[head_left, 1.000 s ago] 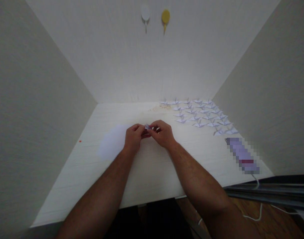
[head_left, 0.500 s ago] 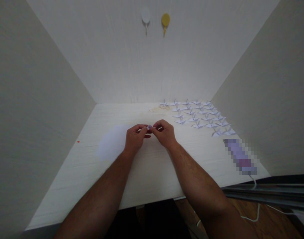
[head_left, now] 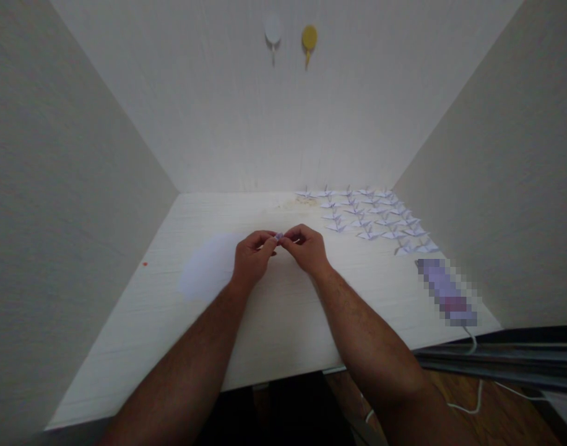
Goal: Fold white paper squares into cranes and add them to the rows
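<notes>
My left hand (head_left: 252, 255) and my right hand (head_left: 306, 248) meet over the middle of the white table (head_left: 283, 328). Both pinch a small folded piece of pale lilac paper (head_left: 278, 236) between their fingertips. Most of the paper is hidden by the fingers. A flat pale sheet of paper (head_left: 208, 265) lies on the table just left of my left hand.
Several small folded paper cranes (head_left: 371, 217) stand in rows at the back right of the table. A blurred oblong object (head_left: 447, 291) with a white cable lies near the right edge. White walls enclose three sides. Two round hooks (head_left: 291, 34) hang on the back wall.
The hands have kept working the small paper between the fingertips, with the folded piece now smaller and more hidden. The view has shifted slightly.
</notes>
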The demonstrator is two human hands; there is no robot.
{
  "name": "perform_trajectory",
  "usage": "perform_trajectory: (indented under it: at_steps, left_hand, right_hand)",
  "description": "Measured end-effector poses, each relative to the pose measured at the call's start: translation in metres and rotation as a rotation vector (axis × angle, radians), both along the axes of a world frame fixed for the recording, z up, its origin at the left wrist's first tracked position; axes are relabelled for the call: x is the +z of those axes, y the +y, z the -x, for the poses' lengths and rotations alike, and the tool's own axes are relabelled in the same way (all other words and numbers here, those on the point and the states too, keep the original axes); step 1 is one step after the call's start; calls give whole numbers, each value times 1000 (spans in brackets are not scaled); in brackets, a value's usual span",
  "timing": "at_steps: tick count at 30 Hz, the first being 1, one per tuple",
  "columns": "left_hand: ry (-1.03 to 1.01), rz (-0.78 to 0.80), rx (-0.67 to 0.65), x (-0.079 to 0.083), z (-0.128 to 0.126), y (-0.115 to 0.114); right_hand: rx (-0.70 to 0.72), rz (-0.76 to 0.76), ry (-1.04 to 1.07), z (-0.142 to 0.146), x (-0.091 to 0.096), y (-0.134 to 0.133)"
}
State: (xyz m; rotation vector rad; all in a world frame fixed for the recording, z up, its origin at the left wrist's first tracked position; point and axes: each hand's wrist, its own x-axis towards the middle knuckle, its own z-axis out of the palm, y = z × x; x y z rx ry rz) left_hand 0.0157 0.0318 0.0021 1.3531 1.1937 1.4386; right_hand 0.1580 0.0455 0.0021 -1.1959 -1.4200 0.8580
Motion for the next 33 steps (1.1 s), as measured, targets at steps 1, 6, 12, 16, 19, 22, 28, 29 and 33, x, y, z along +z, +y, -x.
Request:
perform_trajectory:
  at_steps: [1, 6, 12, 16, 19, 22, 28, 29, 33]
  left_hand:
    - [6, -13, -8, 0, 0, 0]
    - [78, -66, 57, -4, -1, 0]
    - [54, -36, 93, -4, 0, 3]
    - [47, -61, 72, -2, 1, 4]
    - [10, -67, 56, -3, 1, 4]
    - [-39, -46, 29, -3, 1, 4]
    - [-119, 16, -46, -4, 5, 5]
    - [-124, 26, -53, -5, 6, 5]
    - [-148, 34, -59, -7, 7, 8]
  right_hand:
    - [11, 8, 17, 0, 0, 0]
    - [30, 33, 37, -1, -2, 2]
    - [48, 56, 61, -1, -3, 2]
    - [107, 97, 177, -1, -1, 2]
    - [110, 128, 243, 0, 1, 2]
    - [115, 152, 287, 0, 3, 2]
    - [141, 162, 305, 0, 1, 2]
    - [136, 154, 293, 0, 1, 2]
    - [110, 112, 214, 1, 0, 0]
